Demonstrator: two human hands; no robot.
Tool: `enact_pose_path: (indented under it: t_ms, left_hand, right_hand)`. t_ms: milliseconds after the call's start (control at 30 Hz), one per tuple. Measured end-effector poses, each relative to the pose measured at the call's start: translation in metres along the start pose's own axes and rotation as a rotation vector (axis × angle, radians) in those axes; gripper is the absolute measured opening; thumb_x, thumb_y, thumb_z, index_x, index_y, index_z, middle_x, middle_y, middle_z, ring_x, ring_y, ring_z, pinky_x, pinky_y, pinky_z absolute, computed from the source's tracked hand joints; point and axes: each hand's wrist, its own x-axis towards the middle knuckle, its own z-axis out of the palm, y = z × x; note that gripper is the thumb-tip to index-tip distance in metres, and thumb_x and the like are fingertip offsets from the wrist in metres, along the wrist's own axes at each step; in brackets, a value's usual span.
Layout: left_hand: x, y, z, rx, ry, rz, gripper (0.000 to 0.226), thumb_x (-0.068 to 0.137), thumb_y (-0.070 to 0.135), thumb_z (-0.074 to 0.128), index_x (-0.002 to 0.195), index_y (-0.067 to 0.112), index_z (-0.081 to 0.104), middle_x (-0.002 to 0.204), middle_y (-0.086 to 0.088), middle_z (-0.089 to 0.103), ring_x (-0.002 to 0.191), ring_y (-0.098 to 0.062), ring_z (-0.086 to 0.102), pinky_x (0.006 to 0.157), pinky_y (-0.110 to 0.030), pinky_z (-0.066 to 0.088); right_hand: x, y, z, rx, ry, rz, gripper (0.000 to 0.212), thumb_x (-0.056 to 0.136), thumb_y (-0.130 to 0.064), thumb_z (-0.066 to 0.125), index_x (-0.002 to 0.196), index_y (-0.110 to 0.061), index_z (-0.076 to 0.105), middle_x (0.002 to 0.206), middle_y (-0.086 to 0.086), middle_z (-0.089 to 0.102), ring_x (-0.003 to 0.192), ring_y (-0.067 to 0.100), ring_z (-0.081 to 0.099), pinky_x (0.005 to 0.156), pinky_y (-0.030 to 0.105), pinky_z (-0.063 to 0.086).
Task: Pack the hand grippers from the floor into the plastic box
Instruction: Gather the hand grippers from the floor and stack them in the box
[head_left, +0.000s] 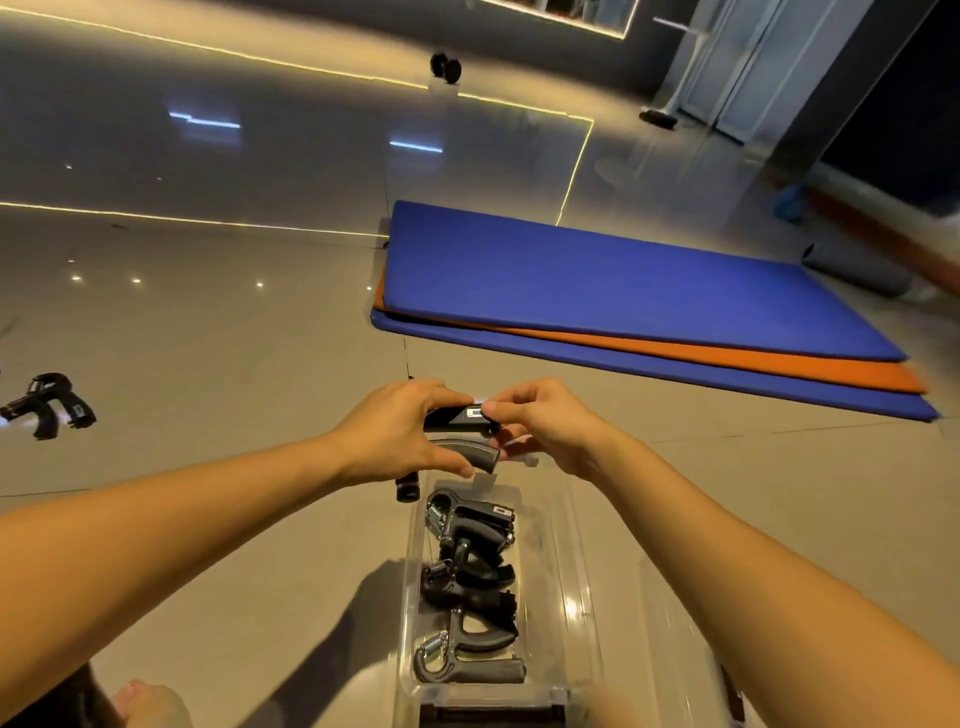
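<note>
With left hand (400, 431), grips both handles of a gripper (460, 418); with right hand (550, 426), pinches its end, just above far end of box (582, 571). Has packed grippers (472, 571) inside box, loose grippers (49, 405) on floor (208, 364) at far left.

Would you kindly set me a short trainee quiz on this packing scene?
1. True or false: the box already contains grippers.
2. The loose pile lies: A) on the floor, left; B) on a shelf; C) inside the box.
3. Fill in: the held gripper is by the box's ____ end (near/far).
Key: 1 true; 2 A; 3 far.
</note>
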Motion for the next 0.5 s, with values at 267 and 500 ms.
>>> enact_pose_path:
  t_ms: [267, 500]
  left_hand:
    - [-0.02, -0.022, -0.026, -0.142, 0.048, -0.103, 0.044, 0.1, 0.03, 0.056, 0.143, 0.034, 0.049, 0.13, 0.015, 0.058, 0.108, 0.001, 0.057, 0.101, -0.034, 0.051]
    - [-0.033, -0.015, -0.024, 0.11, 0.064, 0.089, 0.046, 0.089, 0.039, 0.069, 0.134, 0.034, 0.06, 0.138, 0.014, 0.056, 0.123, -0.005, 0.054, 0.104, -0.03, 0.047]
  right_hand:
    - [-0.014, 0.007, -0.028, 0.082, 0.138, 0.015, 0.02, 0.098, -0.018, 0.065, 0.104, -0.002, 0.075, 0.1, 0.015, 0.075, 0.083, 0.019, 0.072, 0.072, 0.027, 0.06]
    - [-0.013, 0.027, -0.022, 0.344, 0.164, 0.155, 0.025, 0.098, -0.017, 0.065, 0.116, -0.001, 0.067, 0.114, 0.022, 0.072, 0.09, 0.025, 0.072, 0.073, 0.036, 0.063]
